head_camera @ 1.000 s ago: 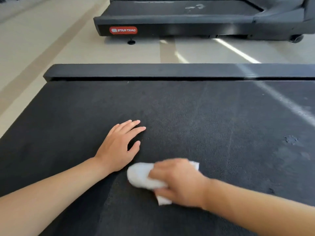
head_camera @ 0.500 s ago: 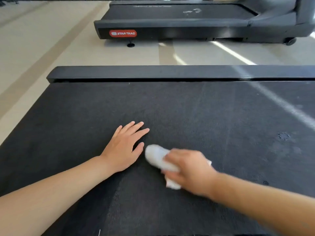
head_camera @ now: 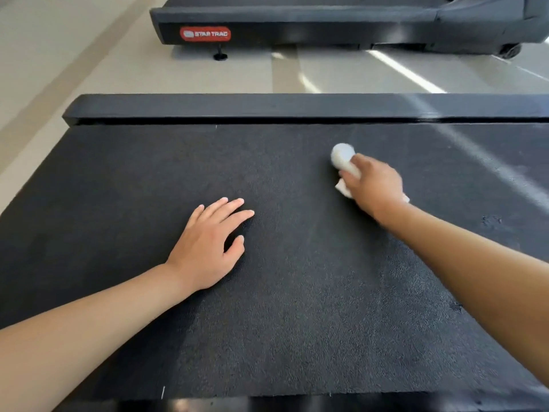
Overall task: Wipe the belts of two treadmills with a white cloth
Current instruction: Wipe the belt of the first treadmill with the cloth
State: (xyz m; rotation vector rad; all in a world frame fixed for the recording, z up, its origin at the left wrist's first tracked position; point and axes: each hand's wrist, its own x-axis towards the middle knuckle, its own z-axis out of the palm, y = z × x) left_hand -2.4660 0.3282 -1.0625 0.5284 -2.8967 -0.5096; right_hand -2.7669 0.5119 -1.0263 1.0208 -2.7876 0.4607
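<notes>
White cloth [head_camera: 343, 157] roll points far-left, gripped by right hand [head_camera: 375, 185]; left hand [head_camera: 208, 248] flat.

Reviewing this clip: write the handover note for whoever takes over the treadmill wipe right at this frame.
Left hand: flat on the near belt, fingers spread, holding nothing.
Right hand: grips the bunched white cloth, pressing it on the belt toward the far side rail; blurred with motion.
Done: wiping of the near belt is under way; how much is covered cannot be told.
Left: scuff marks at the belt's right, beyond the cloth; then the far treadmill, whose belt is barely in view.
</notes>
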